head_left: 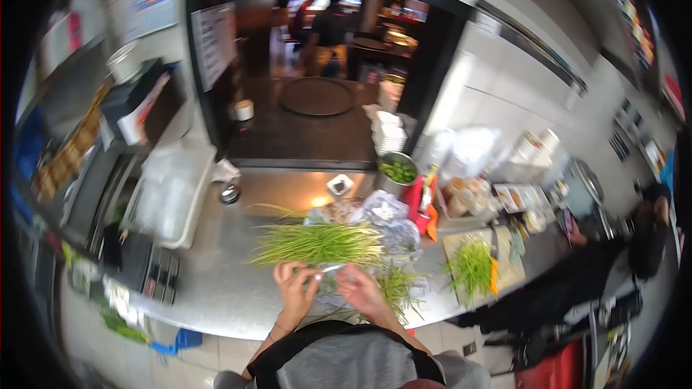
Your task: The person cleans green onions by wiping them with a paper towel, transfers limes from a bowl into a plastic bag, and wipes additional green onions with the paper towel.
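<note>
Our left hand point(293, 289) is seemingly pinching one thin white strip point(333, 269). One bunch of green stalks point(315, 245) is lying just beyond it, long axis running left to right, our left hand being nearer its middle. Our right hand point(362, 292) is hovering apart, blurred; we cannot tell its grip. Rightward of it, we are seeing one loose heap of greens point(398, 289), then one board point(512, 275) bearing one green pile point(472, 266).

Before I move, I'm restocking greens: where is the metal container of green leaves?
Head view: the metal container stands right of centre near the far edge of the steel counter, between a small white dish and a red item.
</note>
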A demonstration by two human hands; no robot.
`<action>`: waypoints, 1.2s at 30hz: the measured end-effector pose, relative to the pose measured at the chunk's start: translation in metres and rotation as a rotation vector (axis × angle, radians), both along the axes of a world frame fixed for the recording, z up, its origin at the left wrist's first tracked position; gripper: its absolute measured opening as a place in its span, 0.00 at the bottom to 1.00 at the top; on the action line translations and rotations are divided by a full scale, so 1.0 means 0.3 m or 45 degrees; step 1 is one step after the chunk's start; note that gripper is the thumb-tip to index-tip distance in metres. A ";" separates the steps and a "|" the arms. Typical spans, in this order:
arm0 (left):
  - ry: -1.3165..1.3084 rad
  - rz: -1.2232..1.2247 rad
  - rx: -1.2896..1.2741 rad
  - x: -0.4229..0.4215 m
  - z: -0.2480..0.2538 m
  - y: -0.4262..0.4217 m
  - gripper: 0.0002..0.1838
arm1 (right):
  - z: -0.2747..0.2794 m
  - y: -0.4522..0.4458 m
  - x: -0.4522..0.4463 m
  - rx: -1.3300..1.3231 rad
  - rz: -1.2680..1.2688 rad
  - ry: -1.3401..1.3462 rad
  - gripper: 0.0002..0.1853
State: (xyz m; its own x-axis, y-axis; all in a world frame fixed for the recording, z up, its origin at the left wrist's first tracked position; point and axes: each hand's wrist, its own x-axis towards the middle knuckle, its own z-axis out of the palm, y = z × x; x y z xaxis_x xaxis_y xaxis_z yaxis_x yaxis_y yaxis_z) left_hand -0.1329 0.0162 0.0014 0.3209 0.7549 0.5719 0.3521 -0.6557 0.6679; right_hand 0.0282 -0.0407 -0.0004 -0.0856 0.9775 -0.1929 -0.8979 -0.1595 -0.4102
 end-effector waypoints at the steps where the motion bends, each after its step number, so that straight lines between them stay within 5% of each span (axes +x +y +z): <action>1: -0.010 0.026 -0.062 -0.002 -0.004 0.003 0.05 | 0.066 -0.011 -0.050 -0.162 -0.213 -0.292 0.12; 3: -0.002 0.076 -0.191 0.001 -0.016 0.008 0.06 | 0.027 -0.023 -0.058 0.296 -0.092 -0.843 0.14; 6: -0.851 -0.343 -0.971 0.042 -0.057 -0.003 0.06 | 0.080 -0.027 -0.101 0.688 -0.401 -1.831 0.14; 10: -1.157 -0.486 -1.352 0.043 -0.095 -0.019 0.08 | 0.035 -0.010 -0.129 0.707 -0.536 -2.265 0.19; 16: -1.238 -0.443 -1.348 0.048 -0.161 -0.009 0.08 | 0.068 -0.004 -0.132 0.599 -0.447 -2.274 0.20; 19: -1.234 -0.442 -1.344 0.055 -0.116 -0.022 0.07 | 0.058 0.008 -0.152 0.603 -0.723 -2.172 0.17; 22: -1.247 -0.423 -1.344 0.055 -0.113 -0.018 0.07 | 0.056 0.012 -0.156 0.521 -0.543 -2.117 0.19; 34: -1.146 -0.401 -1.200 0.035 -0.169 -0.001 0.11 | -0.027 0.073 -0.152 0.684 -0.771 -1.927 0.16; 36: -1.187 -0.393 -1.239 0.040 -0.120 -0.023 0.12 | -0.013 0.062 -0.146 0.567 -0.598 -1.842 0.16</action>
